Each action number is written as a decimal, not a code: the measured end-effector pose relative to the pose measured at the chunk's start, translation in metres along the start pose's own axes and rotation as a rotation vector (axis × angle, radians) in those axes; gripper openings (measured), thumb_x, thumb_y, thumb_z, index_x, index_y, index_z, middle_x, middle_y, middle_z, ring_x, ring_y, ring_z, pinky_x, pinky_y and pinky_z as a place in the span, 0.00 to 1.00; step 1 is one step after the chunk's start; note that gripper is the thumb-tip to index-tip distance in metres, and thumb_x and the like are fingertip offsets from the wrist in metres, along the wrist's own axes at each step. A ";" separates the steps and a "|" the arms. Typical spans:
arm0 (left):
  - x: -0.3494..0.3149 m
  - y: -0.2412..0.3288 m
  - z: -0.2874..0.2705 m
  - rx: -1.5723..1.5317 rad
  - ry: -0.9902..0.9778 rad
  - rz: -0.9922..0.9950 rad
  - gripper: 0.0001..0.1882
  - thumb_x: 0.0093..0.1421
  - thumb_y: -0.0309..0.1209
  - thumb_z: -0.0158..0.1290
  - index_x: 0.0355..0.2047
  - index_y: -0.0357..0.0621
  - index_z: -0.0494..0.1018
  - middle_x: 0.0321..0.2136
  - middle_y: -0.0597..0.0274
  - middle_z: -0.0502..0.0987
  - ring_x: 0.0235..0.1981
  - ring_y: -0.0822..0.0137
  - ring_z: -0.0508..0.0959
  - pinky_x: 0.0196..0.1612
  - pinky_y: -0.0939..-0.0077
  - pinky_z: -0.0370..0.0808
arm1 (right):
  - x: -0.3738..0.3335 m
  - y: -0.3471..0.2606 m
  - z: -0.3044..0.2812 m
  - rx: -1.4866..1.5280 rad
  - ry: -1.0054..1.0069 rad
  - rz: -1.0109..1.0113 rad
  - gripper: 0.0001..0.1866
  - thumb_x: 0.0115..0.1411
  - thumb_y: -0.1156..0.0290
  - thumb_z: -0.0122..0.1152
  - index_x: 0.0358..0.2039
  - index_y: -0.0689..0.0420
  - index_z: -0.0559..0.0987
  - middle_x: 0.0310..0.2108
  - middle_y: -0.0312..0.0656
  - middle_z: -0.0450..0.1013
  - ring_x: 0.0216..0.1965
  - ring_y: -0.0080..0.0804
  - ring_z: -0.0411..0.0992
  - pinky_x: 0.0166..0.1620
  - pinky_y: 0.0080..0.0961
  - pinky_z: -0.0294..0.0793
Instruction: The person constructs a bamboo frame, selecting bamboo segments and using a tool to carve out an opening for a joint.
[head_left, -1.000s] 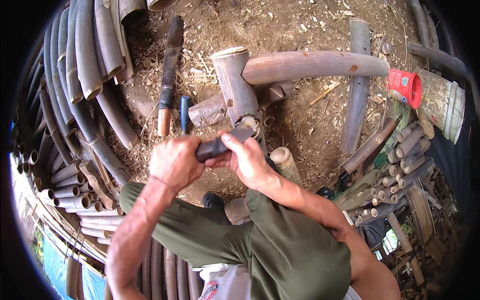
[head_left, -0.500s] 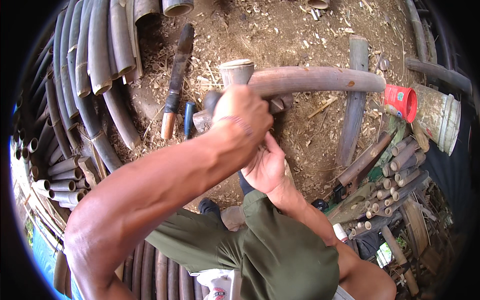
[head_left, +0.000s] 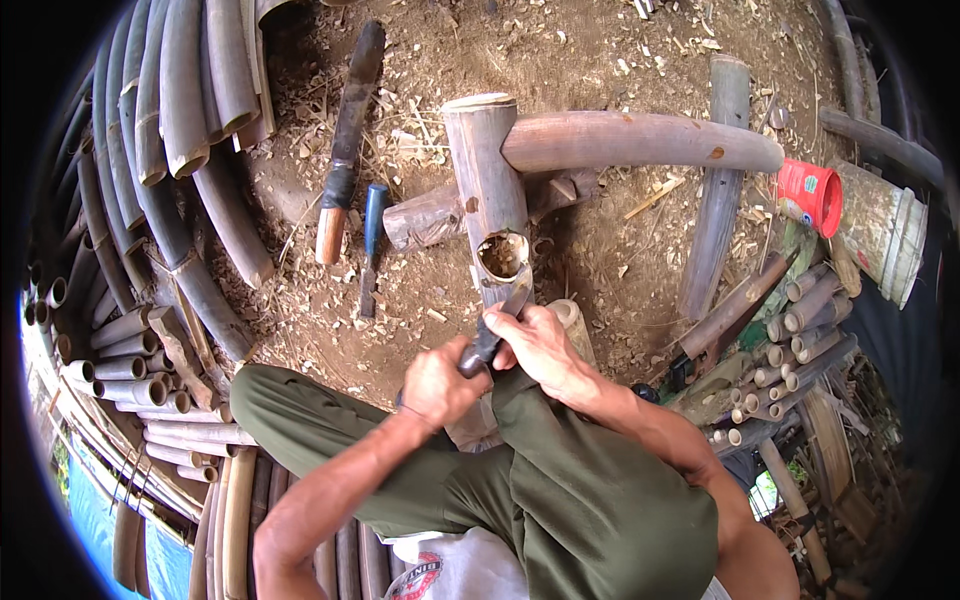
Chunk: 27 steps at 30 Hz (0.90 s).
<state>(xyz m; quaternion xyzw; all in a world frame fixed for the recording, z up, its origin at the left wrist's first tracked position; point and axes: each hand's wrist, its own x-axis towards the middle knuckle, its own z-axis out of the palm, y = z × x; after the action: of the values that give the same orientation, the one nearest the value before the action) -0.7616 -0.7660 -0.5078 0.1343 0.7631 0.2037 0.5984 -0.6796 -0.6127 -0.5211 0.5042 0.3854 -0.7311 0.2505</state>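
Observation:
My left hand (head_left: 440, 385) is closed round the dark handle of a knife (head_left: 484, 348) in front of my knees. The knife's blade slants up toward a short upright-lying bamboo piece (head_left: 490, 190), which has a rough round hole in its side. My right hand (head_left: 540, 350) is closed at the near end of that bamboo, fingers against the knife; whether it grips the blade, the bamboo or both is partly hidden. A longer bamboo pole (head_left: 640, 148) joins the short piece near its far end and runs to the right.
Under the joint lies a wooden block (head_left: 425, 216). To its left are a blue-handled chisel (head_left: 373, 235) and a machete (head_left: 345, 160). Another bamboo length (head_left: 715, 200) supports the pole. At right stand a red container (head_left: 805, 192), a bucket (head_left: 885, 235) and stacked bamboo pieces (head_left: 800, 345).
My left hand has drawn back from over the bamboo joint toward my lap, uncovering the hole and the knife. My right hand has shifted slightly; the view has moved a little.

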 end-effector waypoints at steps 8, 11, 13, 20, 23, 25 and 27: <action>0.009 0.048 0.074 -0.447 0.205 -0.012 0.20 0.53 0.40 0.58 0.36 0.33 0.70 0.28 0.35 0.78 0.32 0.38 0.80 0.39 0.51 0.76 | 0.016 -0.004 -0.023 -0.637 0.326 -0.267 0.22 0.63 0.53 0.51 0.32 0.64 0.76 0.26 0.59 0.74 0.31 0.57 0.75 0.35 0.46 0.72; 0.005 0.033 0.050 -0.002 0.090 0.034 0.21 0.54 0.38 0.57 0.37 0.32 0.66 0.28 0.36 0.78 0.30 0.39 0.80 0.38 0.50 0.77 | 0.009 0.005 -0.017 -0.363 0.199 -0.287 0.17 0.66 0.59 0.51 0.34 0.62 0.77 0.24 0.47 0.76 0.29 0.40 0.78 0.32 0.39 0.74; -0.007 0.021 -0.003 0.468 0.127 0.305 0.15 0.53 0.31 0.59 0.34 0.39 0.66 0.27 0.48 0.77 0.23 0.51 0.81 0.25 0.58 0.79 | -0.003 0.000 -0.009 0.066 -0.006 -0.151 0.12 0.69 0.61 0.51 0.40 0.56 0.77 0.33 0.38 0.77 0.27 0.29 0.76 0.33 0.29 0.77; 0.005 0.064 -0.108 0.973 -0.218 0.264 0.07 0.54 0.29 0.54 0.34 0.43 0.73 0.30 0.51 0.81 0.33 0.54 0.83 0.37 0.61 0.78 | 0.018 0.018 0.009 0.704 -0.465 0.074 0.18 0.68 0.60 0.54 0.53 0.57 0.72 0.37 0.40 0.76 0.26 0.29 0.76 0.33 0.27 0.78; 0.013 0.042 -0.104 0.833 -0.295 0.257 0.11 0.53 0.32 0.56 0.36 0.42 0.72 0.29 0.50 0.81 0.34 0.51 0.82 0.39 0.57 0.78 | 0.010 0.012 0.007 0.548 -0.318 0.051 0.19 0.68 0.59 0.55 0.50 0.60 0.74 0.35 0.40 0.75 0.24 0.26 0.75 0.30 0.25 0.77; 0.012 0.030 -0.087 0.701 -0.305 0.214 0.16 0.52 0.34 0.60 0.38 0.42 0.69 0.29 0.48 0.80 0.34 0.49 0.82 0.39 0.55 0.78 | 0.006 0.010 0.004 0.401 -0.199 0.038 0.18 0.67 0.60 0.55 0.46 0.62 0.76 0.31 0.38 0.75 0.23 0.24 0.74 0.29 0.23 0.76; 0.008 0.011 -0.058 0.532 -0.218 0.174 0.16 0.50 0.32 0.59 0.37 0.43 0.68 0.26 0.47 0.78 0.32 0.45 0.81 0.39 0.52 0.77 | 0.000 0.002 0.002 0.171 -0.101 0.022 0.15 0.67 0.62 0.55 0.44 0.61 0.78 0.27 0.35 0.73 0.19 0.22 0.71 0.25 0.21 0.73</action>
<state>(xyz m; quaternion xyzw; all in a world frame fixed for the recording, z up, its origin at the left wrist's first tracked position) -0.8199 -0.7613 -0.4979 0.3724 0.7064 0.0316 0.6010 -0.6795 -0.6157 -0.5216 0.4906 0.3030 -0.7829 0.2335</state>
